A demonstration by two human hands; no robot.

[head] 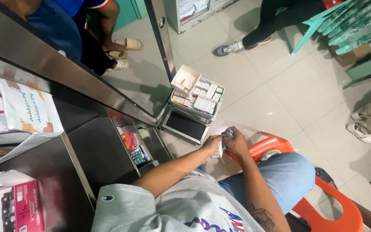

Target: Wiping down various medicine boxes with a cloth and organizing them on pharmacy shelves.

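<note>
My left hand (211, 145) grips a small box (218, 150) upright; my right hand (237, 142) pinches its grey top, just below the floor carton (197, 95).

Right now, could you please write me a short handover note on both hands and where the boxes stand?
Left hand: closed on a small white-and-orange box, held over the knees.
Right hand: fingers pinch a small greyish item at the top of that box; too small to tell what it is.
Open carton on the floor tiles ahead: filled with rows of small boxes, its flap up on the left side.
Open compartment in the steel counter at left: some coloured packs inside.
Done or left: the pictures cannot settle which way the boxes are going.
</note>
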